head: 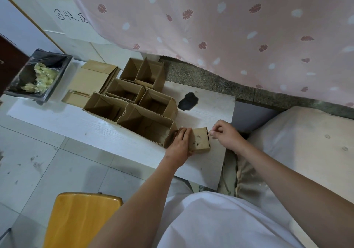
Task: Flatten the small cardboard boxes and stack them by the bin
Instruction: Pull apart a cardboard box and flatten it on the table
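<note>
A small closed cardboard box (200,139) with dark marks on its top sits near the right end of the white board (95,127). My left hand (180,144) grips its left side, fingers curled over the top edge. My right hand (227,134) pinches the box's right top corner with curled fingers. Several open cardboard boxes (145,122) stand in a cluster to the left on the board. Flattened cardboard pieces (90,81) lie stacked on the floor next to the black-lined bin (38,75).
A pink leaf-patterned curtain (210,27) hangs over the far side above a granite ledge (210,81). A dark patch (187,101) marks the board. An orange wooden chair seat (80,219) is at lower left. A pale bed surface (306,142) lies at right.
</note>
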Motion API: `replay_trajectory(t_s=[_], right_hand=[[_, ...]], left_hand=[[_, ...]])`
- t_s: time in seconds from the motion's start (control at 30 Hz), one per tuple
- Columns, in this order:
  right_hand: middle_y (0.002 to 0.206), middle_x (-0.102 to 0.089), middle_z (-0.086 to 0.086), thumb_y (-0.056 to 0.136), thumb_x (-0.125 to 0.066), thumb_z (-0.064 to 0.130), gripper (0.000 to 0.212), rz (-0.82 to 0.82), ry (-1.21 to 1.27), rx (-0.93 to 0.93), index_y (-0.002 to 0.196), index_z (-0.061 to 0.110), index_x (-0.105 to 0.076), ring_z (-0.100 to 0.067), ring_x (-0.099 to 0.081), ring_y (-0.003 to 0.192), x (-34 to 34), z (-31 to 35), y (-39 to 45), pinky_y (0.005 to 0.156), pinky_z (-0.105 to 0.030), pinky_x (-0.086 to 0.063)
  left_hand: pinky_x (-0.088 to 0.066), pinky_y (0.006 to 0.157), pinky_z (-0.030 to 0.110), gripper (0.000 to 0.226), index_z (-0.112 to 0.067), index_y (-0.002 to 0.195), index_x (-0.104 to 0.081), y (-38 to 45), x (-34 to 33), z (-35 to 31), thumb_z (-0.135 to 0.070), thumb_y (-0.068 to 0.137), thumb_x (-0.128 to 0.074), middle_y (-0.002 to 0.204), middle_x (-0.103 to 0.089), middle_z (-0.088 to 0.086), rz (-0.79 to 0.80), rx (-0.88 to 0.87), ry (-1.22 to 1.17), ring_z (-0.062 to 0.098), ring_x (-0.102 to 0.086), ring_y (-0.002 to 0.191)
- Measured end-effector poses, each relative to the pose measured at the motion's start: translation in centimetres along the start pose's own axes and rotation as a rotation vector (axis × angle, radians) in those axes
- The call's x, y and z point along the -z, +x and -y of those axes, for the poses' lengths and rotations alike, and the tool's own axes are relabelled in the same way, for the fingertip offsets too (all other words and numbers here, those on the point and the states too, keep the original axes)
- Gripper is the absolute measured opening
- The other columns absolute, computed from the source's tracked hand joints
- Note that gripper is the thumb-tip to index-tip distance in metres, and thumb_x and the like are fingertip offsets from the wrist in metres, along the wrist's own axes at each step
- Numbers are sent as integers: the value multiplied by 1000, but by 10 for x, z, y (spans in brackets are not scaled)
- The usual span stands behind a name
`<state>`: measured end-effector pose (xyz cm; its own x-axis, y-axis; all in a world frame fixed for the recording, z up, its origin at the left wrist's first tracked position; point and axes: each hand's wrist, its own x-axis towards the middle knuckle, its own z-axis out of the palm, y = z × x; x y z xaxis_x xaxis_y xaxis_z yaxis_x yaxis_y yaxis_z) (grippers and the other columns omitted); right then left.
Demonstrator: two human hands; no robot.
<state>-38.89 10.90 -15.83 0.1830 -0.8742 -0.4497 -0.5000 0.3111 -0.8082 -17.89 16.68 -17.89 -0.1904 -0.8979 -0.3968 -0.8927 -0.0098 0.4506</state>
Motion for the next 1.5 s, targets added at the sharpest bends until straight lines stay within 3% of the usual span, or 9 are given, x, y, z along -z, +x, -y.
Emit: replay_trajectory(t_s=[0.17, 0.4, 0.57, 0.73, 0.83, 0.9, 1.13, 1.27, 1.5], right_hand=[[88, -67, -2, 78, -81, 37, 32, -42, 5, -53, 86, 21, -55, -16, -65, 84, -5, 4, -9, 77, -34, -55], [80, -70, 1, 83, -73, 2, 21, -103, -22, 9, 84, 15, -56, -5, -68, 75, 0, 30, -9, 69, -25, -52], [81, -72, 3, 81, -74, 1, 22, -87, 9, 43, 85, 15, -57, -13, -70, 80, 2, 57, -8, 73, -31, -59], [88, -70, 1, 82, -72, 0, 21, -88, -25, 38, 86, 16, -59, -18, -68, 84, -5, 67, -10, 74, -32, -57], [87, -70, 2, 81, -73, 1, 21, -119, -31, 30, 85, 16, -60, -16, -66, 85, -3, 69, -12, 70, -26, -52], [88, -69, 1, 82, -72, 0, 19, -134, -28, 34, 85, 15, -60, -16, -66, 85, -1, 71, -13, 71, -27, -55], [91, -67, -9, 88, -64, -3, 23, -190, -22, 117, 91, 20, -58, -24, -69, 78, 11, 76, -12, 60, -23, -56], [89, -65, -7, 92, -60, -4, 27, -267, -14, 182, 111, 12, -69, -18, -69, 74, 13, 76, -10, 74, -23, -59], [92, -68, -5, 89, -73, 11, 6, -251, -176, 184, 85, 7, -75, -7, -66, 69, 23, 75, -5, 58, -7, -45]], left_hand=[[-40, 115, 46, 92, -13, 157, -14, -3, -1, -4, -23, 89, -74, 162, -16, 8, -28, -7, -7, 28, -26, 147], [-41, 111, 45, 109, -13, 159, -2, 4, 9, -9, -29, 84, -79, 157, -23, 10, -25, -5, 100, 31, -34, 139], [-35, 108, 63, 127, -40, 154, 17, 8, 11, -35, -41, 74, -81, 151, -30, 9, -108, -1, -60, 35, -36, 137], [-53, 95, 44, 82, -38, 141, -32, 17, 12, -40, -49, 71, -74, 135, -43, -5, -226, -25, -252, 21, -49, 116], [-45, 83, 17, 78, -34, 136, -38, 18, 9, -31, -44, 71, -80, 131, -43, -10, -216, -13, -324, 13, -49, 111], [-41, 82, 12, 81, -32, 136, -40, 17, 7, -26, -42, 69, -84, 131, -44, -11, -225, 4, -360, 10, -48, 112], [-52, 93, 36, 89, -21, 137, -35, 7, 8, -12, -19, 67, -90, 135, -40, 1, -207, 17, -298, 18, -46, 117], [-51, 94, 41, 80, -17, 135, -31, 6, 8, -10, -13, 75, -83, 137, -38, 12, -149, 97, -148, 30, -49, 117], [-30, 117, 42, 75, -12, 146, -19, 2, -2, -18, -20, 91, -69, 159, -15, 20, -126, 122, 31, 36, -16, 147]])
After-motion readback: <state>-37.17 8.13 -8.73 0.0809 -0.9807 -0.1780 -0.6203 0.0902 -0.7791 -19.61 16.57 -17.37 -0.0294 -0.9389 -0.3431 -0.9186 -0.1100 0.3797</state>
